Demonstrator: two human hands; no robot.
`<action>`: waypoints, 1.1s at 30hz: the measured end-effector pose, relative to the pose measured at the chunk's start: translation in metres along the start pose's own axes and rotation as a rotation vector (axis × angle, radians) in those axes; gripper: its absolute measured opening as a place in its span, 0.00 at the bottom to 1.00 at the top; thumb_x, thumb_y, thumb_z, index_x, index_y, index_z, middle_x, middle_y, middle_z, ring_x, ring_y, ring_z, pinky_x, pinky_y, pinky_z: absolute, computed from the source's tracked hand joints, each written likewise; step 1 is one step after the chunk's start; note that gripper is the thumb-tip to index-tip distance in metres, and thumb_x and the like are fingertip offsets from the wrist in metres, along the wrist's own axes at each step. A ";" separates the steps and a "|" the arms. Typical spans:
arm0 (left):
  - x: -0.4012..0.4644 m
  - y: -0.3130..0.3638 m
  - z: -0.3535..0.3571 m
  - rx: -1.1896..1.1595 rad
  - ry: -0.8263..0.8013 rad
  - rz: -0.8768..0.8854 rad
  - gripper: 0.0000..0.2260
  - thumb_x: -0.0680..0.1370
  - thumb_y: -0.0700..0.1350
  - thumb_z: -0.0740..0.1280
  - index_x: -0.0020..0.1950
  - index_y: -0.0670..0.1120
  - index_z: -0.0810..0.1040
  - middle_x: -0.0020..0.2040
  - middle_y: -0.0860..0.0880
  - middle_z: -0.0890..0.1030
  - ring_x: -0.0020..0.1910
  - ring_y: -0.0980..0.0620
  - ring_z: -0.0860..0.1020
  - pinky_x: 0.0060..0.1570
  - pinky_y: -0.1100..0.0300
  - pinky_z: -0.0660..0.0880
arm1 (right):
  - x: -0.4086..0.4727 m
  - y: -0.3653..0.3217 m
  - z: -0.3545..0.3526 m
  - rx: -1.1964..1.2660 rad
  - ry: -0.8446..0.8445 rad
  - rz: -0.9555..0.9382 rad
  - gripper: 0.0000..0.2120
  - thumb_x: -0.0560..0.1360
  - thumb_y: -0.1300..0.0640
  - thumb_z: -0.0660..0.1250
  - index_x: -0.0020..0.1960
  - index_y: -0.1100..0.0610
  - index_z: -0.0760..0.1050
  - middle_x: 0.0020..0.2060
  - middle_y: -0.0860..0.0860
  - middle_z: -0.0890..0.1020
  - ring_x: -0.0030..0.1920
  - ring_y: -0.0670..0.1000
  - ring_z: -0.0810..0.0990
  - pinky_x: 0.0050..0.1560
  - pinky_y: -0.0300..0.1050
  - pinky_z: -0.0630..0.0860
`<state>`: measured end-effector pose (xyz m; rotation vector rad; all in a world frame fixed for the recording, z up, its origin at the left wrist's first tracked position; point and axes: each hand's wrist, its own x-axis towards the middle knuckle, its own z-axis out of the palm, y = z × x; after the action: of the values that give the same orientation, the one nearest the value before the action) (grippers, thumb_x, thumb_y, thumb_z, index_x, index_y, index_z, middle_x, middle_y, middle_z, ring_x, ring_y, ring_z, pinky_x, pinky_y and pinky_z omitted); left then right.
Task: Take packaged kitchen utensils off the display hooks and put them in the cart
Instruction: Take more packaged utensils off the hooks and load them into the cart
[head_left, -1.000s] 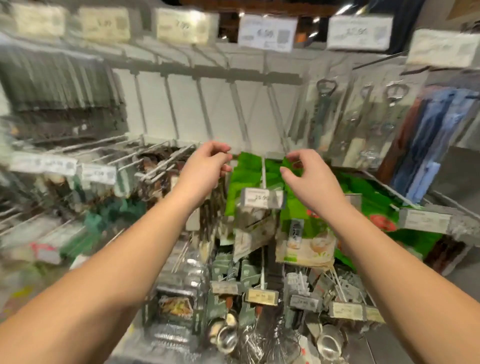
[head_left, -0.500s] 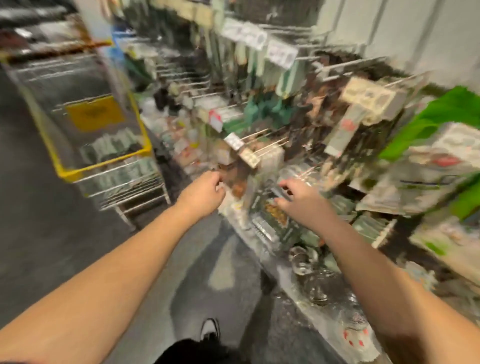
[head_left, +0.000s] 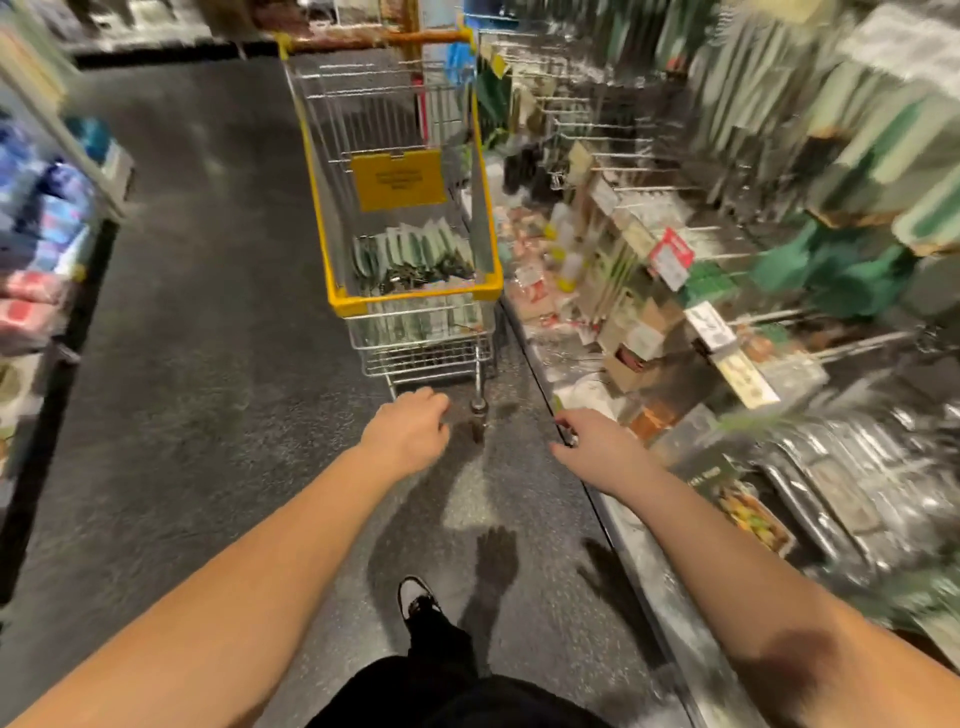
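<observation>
your left hand (head_left: 408, 434) hangs over the dark aisle floor (head_left: 208, 364), fingers curled under in a loose fist, nothing visible in it. your right hand (head_left: 597, 447) is out beside the lower edge of the display, palm down, fingers loosely spread and pointing forward; something small and dark shows by its fingertips, too blurred to name, so you can't tell if it grips anything. both hands are short of the shopping cart (head_left: 410, 299), not touching it. the cart is wire with yellow trim, stands ahead of you in the aisle just left of the display, a yellow sign (head_left: 398, 179) on its inner wall. packaged utensils (head_left: 415, 257) with green cards lie piled in its basket. on your right the display hooks (head_left: 649, 192) carry more carded packs, heavily motion-blurred, with price tags (head_left: 672, 258) at the hook ends. clear plastic packs (head_left: 857, 488) sit on the low shelf by your right forearm. your shoe (head_left: 415, 597) shows on the floor below.
</observation>
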<state>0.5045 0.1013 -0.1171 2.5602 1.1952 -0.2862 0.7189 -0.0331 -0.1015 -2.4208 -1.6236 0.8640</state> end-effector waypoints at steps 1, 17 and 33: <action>0.014 -0.015 -0.006 -0.004 -0.014 -0.013 0.13 0.83 0.48 0.58 0.63 0.44 0.74 0.60 0.45 0.74 0.57 0.43 0.75 0.54 0.48 0.74 | 0.020 -0.010 0.000 -0.005 -0.021 0.003 0.25 0.80 0.48 0.63 0.75 0.54 0.68 0.72 0.53 0.72 0.68 0.53 0.74 0.64 0.47 0.72; 0.188 -0.173 -0.085 -0.183 -0.050 -0.060 0.11 0.84 0.45 0.58 0.60 0.42 0.76 0.57 0.45 0.76 0.57 0.43 0.76 0.55 0.49 0.75 | 0.242 -0.118 -0.030 0.185 -0.063 0.044 0.15 0.81 0.55 0.62 0.62 0.62 0.77 0.55 0.57 0.82 0.56 0.58 0.80 0.52 0.47 0.73; 0.407 -0.251 -0.107 -0.380 -0.266 -0.373 0.10 0.83 0.46 0.59 0.58 0.43 0.76 0.49 0.47 0.78 0.41 0.51 0.76 0.35 0.59 0.69 | 0.539 -0.129 -0.057 0.181 -0.329 0.038 0.12 0.82 0.55 0.63 0.60 0.62 0.77 0.50 0.55 0.83 0.43 0.50 0.79 0.44 0.45 0.78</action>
<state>0.5745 0.5817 -0.1863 1.9055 1.4543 -0.4201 0.7875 0.5076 -0.2189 -2.2845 -1.5169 1.4117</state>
